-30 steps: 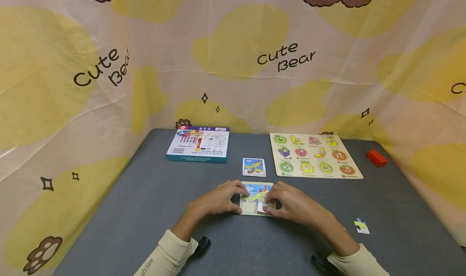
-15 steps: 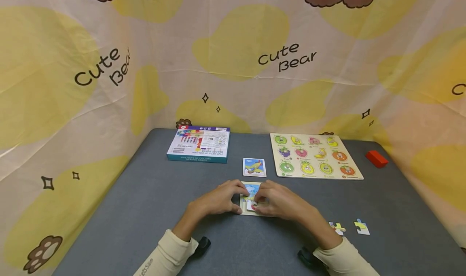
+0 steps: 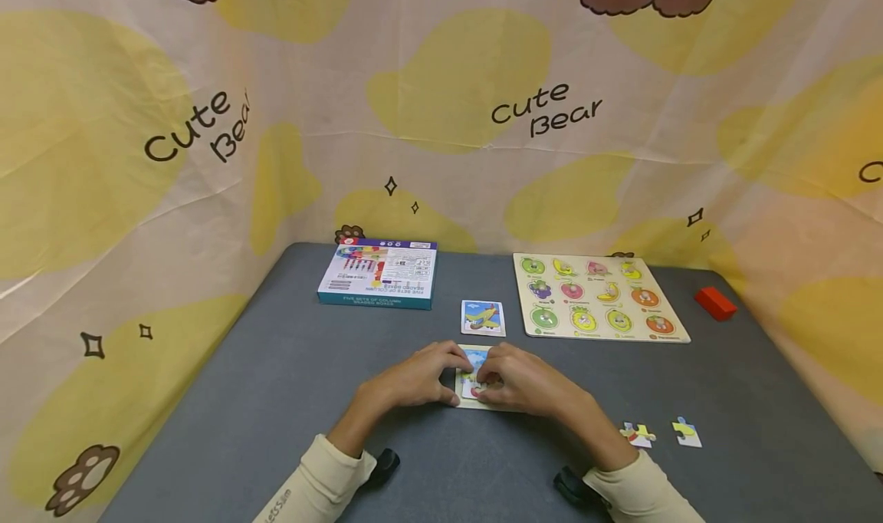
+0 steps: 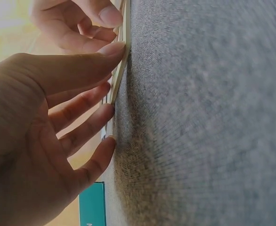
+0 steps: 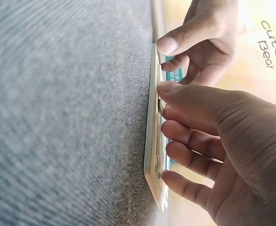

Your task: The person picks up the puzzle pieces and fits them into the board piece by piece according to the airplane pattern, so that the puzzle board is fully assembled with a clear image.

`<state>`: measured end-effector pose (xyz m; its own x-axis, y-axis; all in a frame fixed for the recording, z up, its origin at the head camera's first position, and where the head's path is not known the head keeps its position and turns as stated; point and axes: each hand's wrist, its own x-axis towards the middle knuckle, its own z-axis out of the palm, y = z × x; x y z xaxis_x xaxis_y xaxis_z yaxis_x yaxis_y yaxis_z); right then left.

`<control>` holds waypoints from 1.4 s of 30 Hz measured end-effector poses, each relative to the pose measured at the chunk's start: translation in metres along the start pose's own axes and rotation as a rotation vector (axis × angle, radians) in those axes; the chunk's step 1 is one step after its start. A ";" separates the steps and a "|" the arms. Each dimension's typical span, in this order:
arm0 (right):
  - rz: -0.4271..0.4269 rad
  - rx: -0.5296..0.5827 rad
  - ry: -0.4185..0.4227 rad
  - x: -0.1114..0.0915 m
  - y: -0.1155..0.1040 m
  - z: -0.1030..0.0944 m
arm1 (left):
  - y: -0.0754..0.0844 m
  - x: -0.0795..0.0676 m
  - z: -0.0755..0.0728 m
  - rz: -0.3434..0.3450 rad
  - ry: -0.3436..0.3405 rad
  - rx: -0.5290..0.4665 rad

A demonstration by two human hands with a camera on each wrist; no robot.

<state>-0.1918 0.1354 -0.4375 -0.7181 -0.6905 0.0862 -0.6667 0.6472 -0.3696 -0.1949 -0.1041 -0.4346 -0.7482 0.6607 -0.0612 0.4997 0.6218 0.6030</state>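
A small wooden jigsaw puzzle board (image 3: pixel 483 406) with a plane picture lies flat at the front middle. My left hand (image 3: pixel 424 376) holds its left side, thumb at the near corner and fingers over the picture's left edge. Between thumb and fingers my right hand (image 3: pixel 527 379) pinches a white-edged puzzle piece (image 3: pixel 471 389) low on the board's left part. The right hand hides the board's right half. In the right wrist view, the right thumb and fingers are close over the board (image 5: pixel 150 150), with the left hand (image 5: pixel 206 42) beyond. Behind the board lies a plane picture card (image 3: pixel 483 319).
Two loose puzzle pieces, one red and yellow (image 3: pixel 638 435) and one yellow and blue (image 3: pixel 687 432), lie right of the right forearm. A flat box (image 3: pixel 375 277) is at back left. A fruit puzzle board (image 3: pixel 600 297) and a red block (image 3: pixel 716 304) are at back right.
My right hand has moved left across the board, taking the pinched puzzle piece from the right part to the left. My left hand has stayed put. The red and yellow loose piece has come into sight.
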 end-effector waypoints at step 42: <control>-0.049 0.061 0.016 -0.001 -0.002 0.004 | 0.008 0.004 0.010 -0.067 0.116 -0.017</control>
<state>-0.1889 0.1327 -0.4406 -0.6884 -0.7153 0.1201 -0.6881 0.5918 -0.4199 -0.1893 -0.0923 -0.4380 -0.8255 0.5643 -0.0099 0.4402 0.6547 0.6145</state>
